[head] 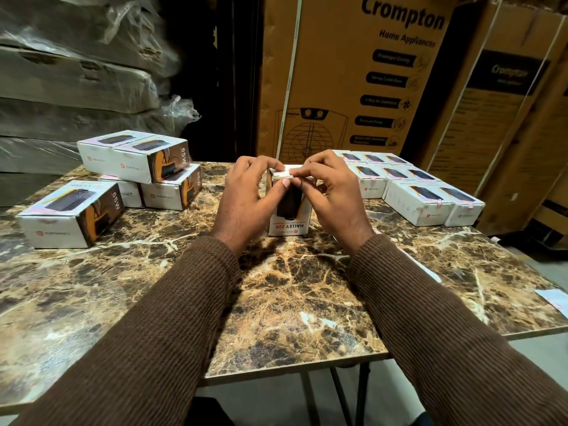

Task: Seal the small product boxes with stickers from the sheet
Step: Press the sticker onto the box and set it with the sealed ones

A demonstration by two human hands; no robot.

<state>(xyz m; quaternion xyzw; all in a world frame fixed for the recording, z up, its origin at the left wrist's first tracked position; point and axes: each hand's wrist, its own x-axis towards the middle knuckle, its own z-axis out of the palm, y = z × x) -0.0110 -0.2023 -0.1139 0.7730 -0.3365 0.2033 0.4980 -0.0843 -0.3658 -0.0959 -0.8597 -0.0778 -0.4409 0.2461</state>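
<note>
I have one small box (pixel 287 216) standing on its end in the middle of the table (pixel 292 290), a bit toward the far edge. My left hand (pixel 246 195) is curled around its left side, with the thumb pressing near the top front edge. My right hand (pixel 330 192) is curled over the top right, and its fingertips (pixel 296 173) pinch at the top flap. I think a sticker is under them, but it is too small for me to see well.

So I think I am at the step of pressing a sticker down over the flap to shut this box.

By the far left corner sits a pile of boxes (pixel 135 161) with no stickers that I can see. By the far right corner the boxes in neat rows (pixel 408 186) have little pink tabs on their ends, so those look done. A bit of white paper (pixel 553 298) lies at the right edge. It may be the sheet.

Next I should rub the sticker flat over the edge, put this box with the rows, and take one from the pile.
</note>
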